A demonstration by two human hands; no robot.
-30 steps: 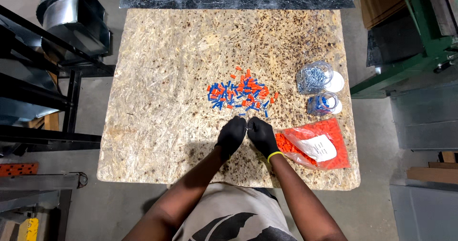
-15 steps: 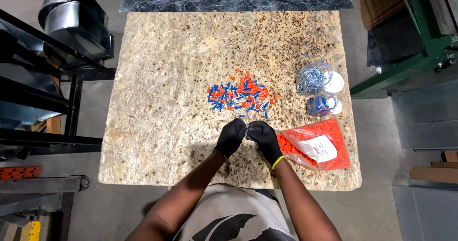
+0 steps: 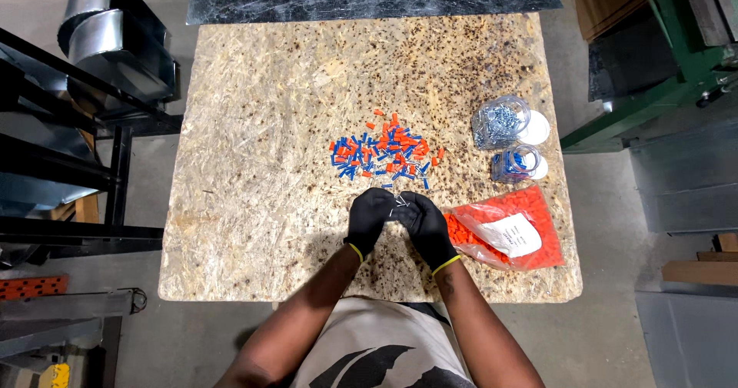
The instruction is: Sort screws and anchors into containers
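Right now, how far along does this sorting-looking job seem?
Early, by the look of it. Done: little shows; two clear jars right of the pile hold small parts. In hand: both gloved hands, left hand and right hand, meet over a tiny metal piece. Left: the mixed orange and blue pile and the bag of orange pieces.

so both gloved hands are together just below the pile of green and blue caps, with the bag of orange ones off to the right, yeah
Not quite: the pile of caps is orange and blue, not green and blue, as the head view shows. The rest holds: the left hand and right hand meet just below it, and the bag of orange caps lies to the right.
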